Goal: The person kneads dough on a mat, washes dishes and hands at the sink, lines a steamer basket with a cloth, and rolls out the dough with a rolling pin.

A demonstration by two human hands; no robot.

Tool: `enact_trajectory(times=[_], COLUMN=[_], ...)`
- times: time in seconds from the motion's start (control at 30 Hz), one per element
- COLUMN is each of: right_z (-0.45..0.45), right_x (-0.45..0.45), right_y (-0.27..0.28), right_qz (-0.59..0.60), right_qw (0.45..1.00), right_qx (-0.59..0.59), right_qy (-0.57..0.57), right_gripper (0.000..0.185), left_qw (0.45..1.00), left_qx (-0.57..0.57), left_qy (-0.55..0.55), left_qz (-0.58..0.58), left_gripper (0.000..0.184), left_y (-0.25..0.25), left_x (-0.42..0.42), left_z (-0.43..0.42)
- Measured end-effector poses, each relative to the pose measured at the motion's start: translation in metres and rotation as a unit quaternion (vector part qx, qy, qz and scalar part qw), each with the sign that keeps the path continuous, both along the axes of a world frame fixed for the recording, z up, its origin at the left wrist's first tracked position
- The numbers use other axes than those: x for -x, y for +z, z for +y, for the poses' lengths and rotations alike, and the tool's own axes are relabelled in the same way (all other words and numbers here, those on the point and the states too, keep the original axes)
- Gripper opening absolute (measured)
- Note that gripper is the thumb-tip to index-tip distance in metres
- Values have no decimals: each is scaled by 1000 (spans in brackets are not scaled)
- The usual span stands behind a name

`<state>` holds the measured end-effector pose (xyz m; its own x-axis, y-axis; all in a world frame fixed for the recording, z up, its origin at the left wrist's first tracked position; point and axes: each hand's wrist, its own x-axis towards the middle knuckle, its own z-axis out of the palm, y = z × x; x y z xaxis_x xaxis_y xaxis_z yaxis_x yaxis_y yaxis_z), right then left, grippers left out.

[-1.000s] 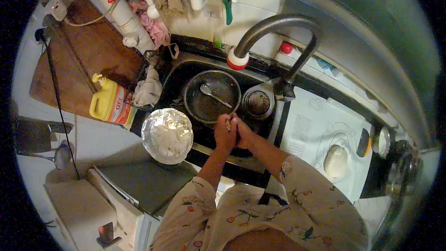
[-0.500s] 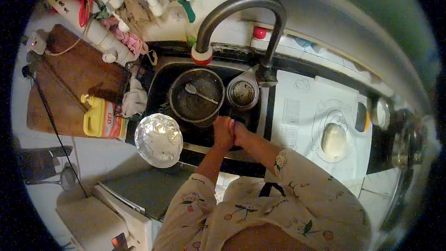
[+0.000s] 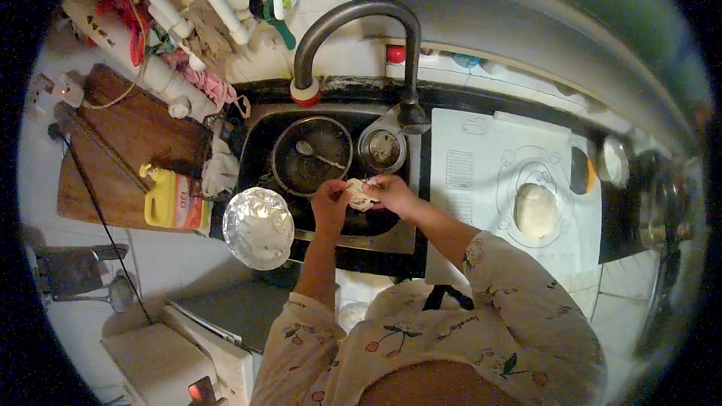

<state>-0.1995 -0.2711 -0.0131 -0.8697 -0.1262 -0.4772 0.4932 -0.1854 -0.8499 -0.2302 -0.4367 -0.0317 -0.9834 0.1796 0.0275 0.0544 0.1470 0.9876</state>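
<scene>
My left hand [image 3: 331,200] and my right hand [image 3: 390,194] are over the front of the black sink [image 3: 361,229], fingers closed on a crumpled pale, cloth-like piece [image 3: 361,195] stretched between them. Whether it is cloth or paper cannot be made out. Just beyond the hands, a dark round pan [image 3: 312,173] with a spoon [image 3: 320,155] in it sits in the sink. To its right is a small metal bowl [image 3: 383,149] with dark residue.
A curved faucet [image 3: 361,7] arches over the sink. A foil-covered round dish [image 3: 259,229] stands at the left, near a yellow jug [image 3: 169,197] and a wooden board [image 3: 113,154]. At right, dough [image 3: 537,211] lies on a printed white mat [image 3: 455,210] beside a black-and-orange scraper [image 3: 581,171].
My hands, pressed together before, have come slightly apart, and the crumpled pale piece now shows between them. The whole view has shifted a little.
</scene>
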Motion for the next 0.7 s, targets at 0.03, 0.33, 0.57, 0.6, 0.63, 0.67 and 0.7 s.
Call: enact_trajectory(times=[0.03, 0.33, 0.57, 0.6, 0.63, 0.67, 0.7], right_z=[1, 14, 17, 16, 15, 14, 13], right_x=[-2, -1, -13, -15, -16, -15, -16], right_y=[2, 32, 63, 65, 67, 69, 70], right_qz=[41, 274, 139, 139, 138, 136, 133], right_qw=[999, 951, 988, 986, 987, 987, 987], right_qx=[-22, -132, 6, 21, 13, 5, -5], right_qy=[-28, -52, -68, -86, -86, -86, -89], right_gripper=[25, 30, 31, 31, 29, 27, 26], left_qw=[999, 949, 975, 975, 971, 967, 961], left_qx=[-19, 214, -62, -79, -107, -135, -162], left_qy=[-22, -228, -138, -90, -96, -102, -111], left_qz=[-20, -43, -165, -189, -190, -192, -196], left_gripper=[28, 18, 7, 7, 6, 6, 7], left_y=[15, 94, 117, 122, 120, 115, 112], left_x=[0, 4, -5, -8, -7, -3, -1], left_z=[2, -15, -13, -7, -7, -14, -18])
